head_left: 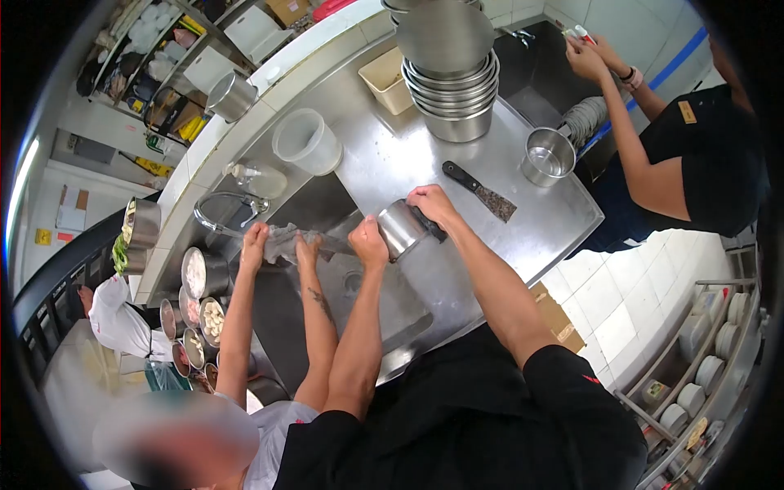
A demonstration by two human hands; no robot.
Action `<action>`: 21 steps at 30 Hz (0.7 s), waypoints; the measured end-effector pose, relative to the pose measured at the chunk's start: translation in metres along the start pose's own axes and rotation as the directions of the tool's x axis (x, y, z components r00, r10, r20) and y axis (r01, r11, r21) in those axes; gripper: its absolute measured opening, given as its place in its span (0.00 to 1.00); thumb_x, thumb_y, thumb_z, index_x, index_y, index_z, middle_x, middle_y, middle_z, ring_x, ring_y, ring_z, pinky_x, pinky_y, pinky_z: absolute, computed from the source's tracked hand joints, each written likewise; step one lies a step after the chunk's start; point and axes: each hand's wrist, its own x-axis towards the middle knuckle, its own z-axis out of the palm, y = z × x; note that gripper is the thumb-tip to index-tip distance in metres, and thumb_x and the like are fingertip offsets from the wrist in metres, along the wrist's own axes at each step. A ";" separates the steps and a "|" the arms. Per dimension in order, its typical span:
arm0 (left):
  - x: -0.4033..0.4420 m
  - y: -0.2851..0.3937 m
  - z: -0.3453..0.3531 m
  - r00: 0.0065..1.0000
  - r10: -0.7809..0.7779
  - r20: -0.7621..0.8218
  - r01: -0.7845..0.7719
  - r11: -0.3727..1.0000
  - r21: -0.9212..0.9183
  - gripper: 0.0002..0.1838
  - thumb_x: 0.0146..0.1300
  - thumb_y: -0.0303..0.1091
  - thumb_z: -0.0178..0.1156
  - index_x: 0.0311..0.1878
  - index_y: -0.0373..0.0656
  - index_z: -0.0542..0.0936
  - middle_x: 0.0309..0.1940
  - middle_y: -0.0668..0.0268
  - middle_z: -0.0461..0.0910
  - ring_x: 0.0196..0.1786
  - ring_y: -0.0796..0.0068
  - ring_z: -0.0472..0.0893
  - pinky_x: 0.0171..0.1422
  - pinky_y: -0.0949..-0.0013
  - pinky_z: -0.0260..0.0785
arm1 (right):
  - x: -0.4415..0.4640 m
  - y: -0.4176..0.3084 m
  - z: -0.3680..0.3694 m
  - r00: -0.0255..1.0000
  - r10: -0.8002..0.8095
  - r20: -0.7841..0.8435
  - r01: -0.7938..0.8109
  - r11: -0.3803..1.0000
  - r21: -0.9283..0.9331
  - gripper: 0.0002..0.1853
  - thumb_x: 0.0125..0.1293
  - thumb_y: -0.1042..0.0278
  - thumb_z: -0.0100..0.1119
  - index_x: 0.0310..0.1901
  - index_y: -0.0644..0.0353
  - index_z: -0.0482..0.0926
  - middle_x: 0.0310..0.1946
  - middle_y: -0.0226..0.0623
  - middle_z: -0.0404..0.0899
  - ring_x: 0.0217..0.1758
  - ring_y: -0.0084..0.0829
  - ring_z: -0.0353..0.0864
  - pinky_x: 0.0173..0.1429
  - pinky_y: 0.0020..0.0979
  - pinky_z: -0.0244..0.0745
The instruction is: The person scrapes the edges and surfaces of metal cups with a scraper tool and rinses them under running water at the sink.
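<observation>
A small metal pot (400,229) with a black handle (428,223) is held tilted over the edge between the sink and the steel counter. My left hand (369,242) is closed at the pot's left side, fingers curled at its rim. On the other side, my right hand (433,204) grips the pot near its handle; the fingertips are partly hidden. A scraper (480,191) with a black handle and a stained blade lies on the counter just beyond my right hand. Below my left hand is the sink basin (392,306).
At left, a co-worker's hands hold a grey cloth (286,242) by the faucet (237,211). Stacked metal bowls (453,98), a plastic tub (307,140) and another pot (548,157) stand on the counter. Another person works at the far-right sink (531,69).
</observation>
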 end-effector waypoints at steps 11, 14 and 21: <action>0.007 0.003 -0.004 0.997 0.023 0.080 -0.028 0.997 0.067 0.21 0.69 0.35 0.48 0.21 0.30 0.69 0.15 0.47 0.66 0.16 0.56 0.66 0.25 0.53 0.54 | -0.054 -0.070 0.021 0.904 -0.408 -0.124 0.358 0.884 -0.299 0.08 0.54 0.70 0.57 0.30 0.62 0.83 0.31 0.50 0.83 0.38 0.49 0.83 0.46 0.42 0.77; 0.011 0.007 0.001 0.987 0.076 0.142 -0.094 0.988 0.122 0.22 0.69 0.36 0.47 0.21 0.31 0.72 0.19 0.42 0.72 0.21 0.40 0.71 0.28 0.47 0.57 | -0.048 -0.060 0.015 0.861 -0.474 -0.186 0.426 0.870 -0.248 0.06 0.54 0.71 0.57 0.29 0.64 0.81 0.31 0.50 0.82 0.37 0.51 0.81 0.45 0.46 0.76; 0.024 0.038 0.011 0.946 0.027 0.323 -0.149 0.922 0.357 0.21 0.70 0.39 0.45 0.27 0.31 0.76 0.26 0.41 0.76 0.31 0.42 0.78 0.38 0.48 0.65 | -0.028 -0.058 -0.002 0.908 -0.397 -0.131 0.320 0.862 -0.392 0.08 0.55 0.67 0.58 0.31 0.61 0.83 0.33 0.49 0.83 0.39 0.51 0.81 0.47 0.45 0.76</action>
